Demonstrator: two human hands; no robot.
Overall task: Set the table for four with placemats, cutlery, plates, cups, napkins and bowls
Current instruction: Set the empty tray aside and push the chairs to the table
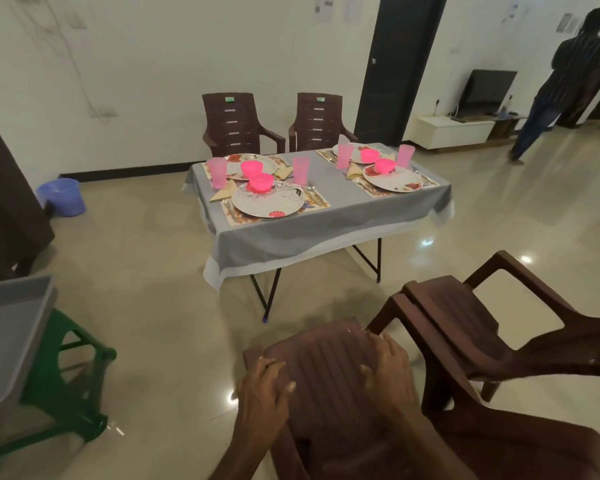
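white walls [146,64] | glossy beige floor [153,265] | dark door [399,64] | brown chairs [238,123]

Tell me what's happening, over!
Both hands, left and right, gripping the near brown chair's back. Table set: four plates, pink cups, bowls. Second chair sits close on the right; floor ahead open.

We see only our own two bare hands, the left hand [262,393] and right hand [388,372], on bare forearms, with no sleeves, rings, watch or gloves.
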